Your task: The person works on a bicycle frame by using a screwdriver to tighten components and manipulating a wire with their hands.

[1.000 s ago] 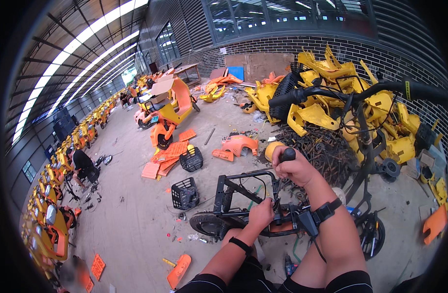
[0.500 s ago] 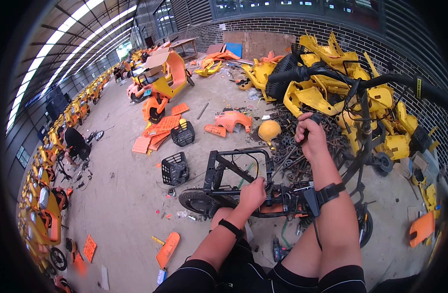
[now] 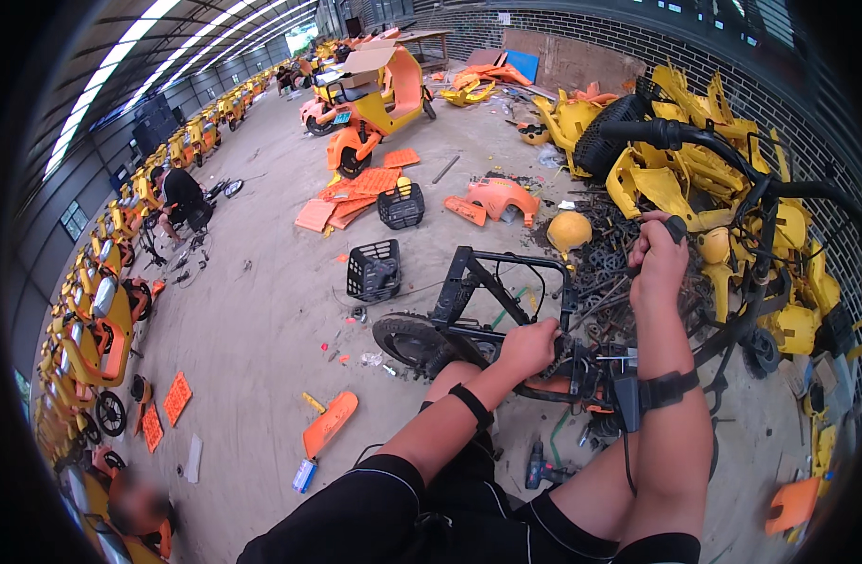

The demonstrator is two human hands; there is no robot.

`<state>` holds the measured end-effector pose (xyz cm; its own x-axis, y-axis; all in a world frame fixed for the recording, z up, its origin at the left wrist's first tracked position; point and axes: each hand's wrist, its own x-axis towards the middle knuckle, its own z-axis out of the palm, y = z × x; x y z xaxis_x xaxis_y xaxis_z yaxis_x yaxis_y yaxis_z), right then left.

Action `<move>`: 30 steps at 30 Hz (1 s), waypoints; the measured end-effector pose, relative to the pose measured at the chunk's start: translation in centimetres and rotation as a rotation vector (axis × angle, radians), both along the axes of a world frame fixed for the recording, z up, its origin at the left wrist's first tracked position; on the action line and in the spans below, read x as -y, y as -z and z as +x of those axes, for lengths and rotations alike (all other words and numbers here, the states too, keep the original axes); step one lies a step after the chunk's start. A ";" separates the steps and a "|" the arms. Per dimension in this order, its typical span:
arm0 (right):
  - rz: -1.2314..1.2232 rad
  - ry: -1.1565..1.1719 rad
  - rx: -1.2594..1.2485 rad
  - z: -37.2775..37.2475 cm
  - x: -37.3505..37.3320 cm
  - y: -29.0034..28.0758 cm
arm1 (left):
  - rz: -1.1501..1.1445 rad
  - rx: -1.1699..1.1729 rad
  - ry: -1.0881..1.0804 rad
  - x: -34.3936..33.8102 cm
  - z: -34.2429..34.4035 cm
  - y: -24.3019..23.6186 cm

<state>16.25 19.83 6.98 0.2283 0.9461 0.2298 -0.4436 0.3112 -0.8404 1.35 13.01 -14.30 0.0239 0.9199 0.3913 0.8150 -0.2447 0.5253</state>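
A stripped black bike frame (image 3: 506, 310) with its rear wheel (image 3: 407, 340) lies on the concrete floor in front of me. My left hand (image 3: 530, 346) grips the frame near its middle, fingers closed on the metal. My right hand (image 3: 658, 256) is raised higher and to the right, closed around a small black handle-like tool (image 3: 675, 228). A black strap with a small box (image 3: 652, 393) wraps my right forearm, and a black band sits on my left wrist. A yellow round part (image 3: 569, 230) lies beyond the frame.
A pile of yellow plastic shells (image 3: 722, 179) and dark metal scrap (image 3: 610, 273) fills the right side. Two black baskets (image 3: 373, 271) stand on the floor to the left. A cordless drill (image 3: 540, 470) lies by my leg. A person (image 3: 179, 195) crouches far left among rows of orange bikes.
My right hand has let go of the yellow round part, which now lies on the floor, and has lifted up to the right. The view has tilted closer to the frame.
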 end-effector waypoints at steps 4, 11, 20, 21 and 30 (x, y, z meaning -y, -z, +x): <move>-0.033 0.080 -0.023 0.2 -0.4 0.3 | 0.002 0.012 -0.007 0.2 -0.3 0.1; -0.032 0.097 -0.055 2.8 -1.9 1.3 | 0.030 0.033 0.027 0.2 -0.1 -0.3; 0.070 -0.541 -0.067 3.2 -0.3 0.9 | 0.015 -0.063 0.010 0.5 0.1 -0.2; 0.092 -0.595 -0.066 3.4 -0.2 0.8 | 0.021 -0.063 0.021 0.4 0.5 -0.2; 0.179 -0.885 0.031 2.5 0.6 0.8 | 0.033 -0.094 0.046 0.1 0.4 0.2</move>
<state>18.76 19.26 6.17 -0.5749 0.7224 0.3842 -0.5611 -0.0063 -0.8278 1.76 12.91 -14.47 0.1042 0.9037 0.4152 0.8479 -0.2990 0.4379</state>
